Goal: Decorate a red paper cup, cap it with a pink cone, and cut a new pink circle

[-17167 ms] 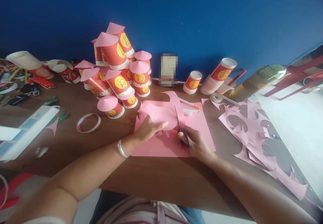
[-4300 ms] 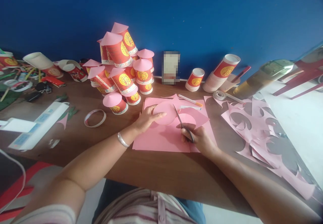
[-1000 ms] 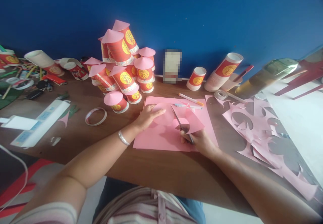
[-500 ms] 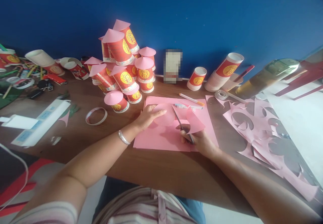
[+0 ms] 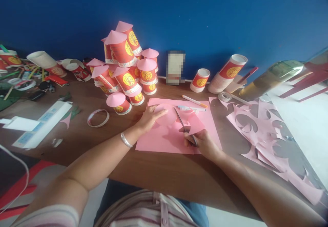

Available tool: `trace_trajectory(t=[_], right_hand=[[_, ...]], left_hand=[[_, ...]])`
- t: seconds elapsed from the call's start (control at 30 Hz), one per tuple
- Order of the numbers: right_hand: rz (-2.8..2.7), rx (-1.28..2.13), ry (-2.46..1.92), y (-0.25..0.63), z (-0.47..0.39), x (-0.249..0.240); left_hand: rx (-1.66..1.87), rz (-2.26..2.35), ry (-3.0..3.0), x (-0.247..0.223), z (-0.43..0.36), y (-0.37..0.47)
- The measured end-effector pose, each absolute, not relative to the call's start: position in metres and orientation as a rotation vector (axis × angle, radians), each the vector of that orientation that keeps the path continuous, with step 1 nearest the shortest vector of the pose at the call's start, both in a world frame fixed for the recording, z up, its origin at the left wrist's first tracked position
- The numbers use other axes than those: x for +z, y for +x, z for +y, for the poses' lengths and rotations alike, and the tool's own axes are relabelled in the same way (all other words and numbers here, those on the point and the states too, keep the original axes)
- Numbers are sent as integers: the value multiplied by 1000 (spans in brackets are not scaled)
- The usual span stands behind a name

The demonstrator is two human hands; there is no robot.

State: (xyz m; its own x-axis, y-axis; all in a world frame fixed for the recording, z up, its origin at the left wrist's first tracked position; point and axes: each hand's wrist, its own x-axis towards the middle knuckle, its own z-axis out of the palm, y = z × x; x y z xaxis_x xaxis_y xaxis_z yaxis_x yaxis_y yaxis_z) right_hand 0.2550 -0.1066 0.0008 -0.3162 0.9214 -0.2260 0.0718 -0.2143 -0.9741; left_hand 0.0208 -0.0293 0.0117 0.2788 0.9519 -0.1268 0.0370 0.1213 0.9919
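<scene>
My left hand (image 5: pixel 151 117) is closed on a rounded piece of pink paper (image 5: pixel 166 117), thumb on top. In my right hand (image 5: pixel 201 142) is a pair of scissors (image 5: pixel 182 121), its blades pointing up and left at the edge of that paper. A curled pink offcut (image 5: pixel 196 124) rises beside the blades, above my right hand. Both hands are over a stack of pink sheets (image 5: pixel 164 141) on the brown table. A white marker with an orange end (image 5: pixel 194 101) and a light blue pen (image 5: pixel 191 108) lie on the sheets' far part.
Red paper cups with pink cone tops (image 5: pixel 125 80) stand piled at the back left. A tape roll (image 5: pixel 97 118) and a power strip (image 5: pixel 42 124) lie left. Pink scraps (image 5: pixel 266 138) cover the right side, near stacked cups (image 5: pixel 228 71) and a bottle (image 5: pixel 273 76).
The pink offcut by the scissors has shifted slightly left and folded lower over my right hand. The rounded paper has turned a little in my left hand.
</scene>
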Motion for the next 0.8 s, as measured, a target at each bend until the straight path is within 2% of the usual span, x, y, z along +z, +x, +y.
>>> trace_trajectory(t=[0.23,0.47,0.8], right_hand=[[-1420,1554,-1301,256,-107,2],[-1237,1624,-1330,251,-109,4],[-1380,1564,-1306,255,-107,0]], left_hand=[[872,1067,1331,17,-30,21],[812,1066,1360,11,-26,19],[821,1048,1278,9,-27,19]])
